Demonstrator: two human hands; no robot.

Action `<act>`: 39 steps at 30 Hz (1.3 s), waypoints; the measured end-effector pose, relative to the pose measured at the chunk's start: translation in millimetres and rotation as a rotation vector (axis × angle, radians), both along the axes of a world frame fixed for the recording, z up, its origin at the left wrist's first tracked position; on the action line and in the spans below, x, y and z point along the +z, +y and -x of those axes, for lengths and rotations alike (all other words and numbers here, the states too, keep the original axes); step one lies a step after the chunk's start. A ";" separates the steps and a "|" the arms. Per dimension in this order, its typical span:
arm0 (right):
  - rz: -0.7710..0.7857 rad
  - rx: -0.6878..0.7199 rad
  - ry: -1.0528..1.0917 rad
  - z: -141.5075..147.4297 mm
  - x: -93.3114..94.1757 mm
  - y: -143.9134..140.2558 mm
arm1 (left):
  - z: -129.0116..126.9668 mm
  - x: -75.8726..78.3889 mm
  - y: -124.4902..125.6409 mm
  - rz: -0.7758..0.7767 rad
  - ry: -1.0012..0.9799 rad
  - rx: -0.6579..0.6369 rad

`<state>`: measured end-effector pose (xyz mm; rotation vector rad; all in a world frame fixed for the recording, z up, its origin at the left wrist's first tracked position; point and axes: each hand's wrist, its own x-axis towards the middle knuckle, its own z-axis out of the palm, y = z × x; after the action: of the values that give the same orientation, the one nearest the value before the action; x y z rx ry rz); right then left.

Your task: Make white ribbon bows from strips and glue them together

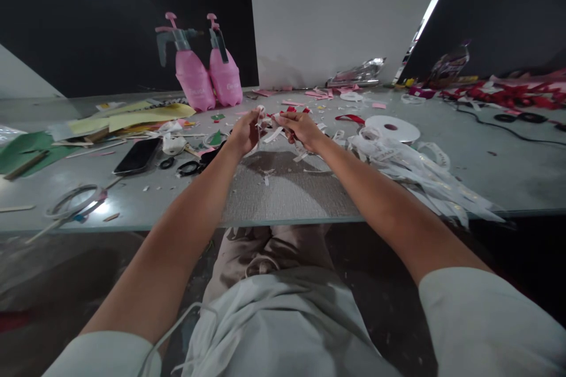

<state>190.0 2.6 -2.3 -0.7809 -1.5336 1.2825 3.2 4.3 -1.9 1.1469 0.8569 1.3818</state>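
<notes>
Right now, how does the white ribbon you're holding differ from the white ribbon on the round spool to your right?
The ribbon strip is a short loose piece, pinched between the left hand and right hand above the table; the ribbon spool holds its ribbon wound in a flat disc. The strip hangs raised and bent; the spool lies flat on the glass table, untouched. Both are white.

Tabletop layout, seen from the seated person's head

Two pink plastic spray bottles stand at the back of the grey tabletop, behind the hands. A black smartphone lies left of the hands, with yellow paper sheets behind it. A white ribbon spool lies right of the hands, and a heap of white ribbon strips before the spool reaches the near edge.
</notes>
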 end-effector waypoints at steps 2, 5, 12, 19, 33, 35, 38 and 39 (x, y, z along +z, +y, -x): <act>-0.024 -0.050 -0.006 0.0 -0.1 1.0 | -3.2 -1.4 -3.6 0.039 0.069 -0.035; -0.076 -0.095 -0.006 0.0 -0.4 2.2 | -8.3 -3.3 -9.2 0.068 0.119 -0.097; -0.072 -0.113 0.027 1.0 -1.7 2.9 | -9.7 -1.9 -8.2 0.064 0.158 0.001; -0.040 -0.035 0.044 -0.2 4.4 -2.5 | -6.3 -4.0 -1.2 0.026 0.172 0.089; 0.002 -0.236 0.051 -2.2 0.7 6.4 | -9.6 -9.4 0.5 0.020 0.254 0.013; 0.022 -0.208 0.075 -2.6 2.1 5.1 | -9.0 -9.4 0.9 0.031 0.277 0.036; 0.045 -0.162 0.109 -1.3 4.9 1.0 | -8.6 -10.5 2.4 0.029 0.300 0.047; 0.053 -0.149 0.112 -0.7 5.8 -0.6 | -8.5 -11.0 3.1 0.027 0.303 0.044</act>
<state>190.6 2.0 3.5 -0.8273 -1.3320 1.2389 11.7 7.4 -12.9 1.3443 1.1181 1.2445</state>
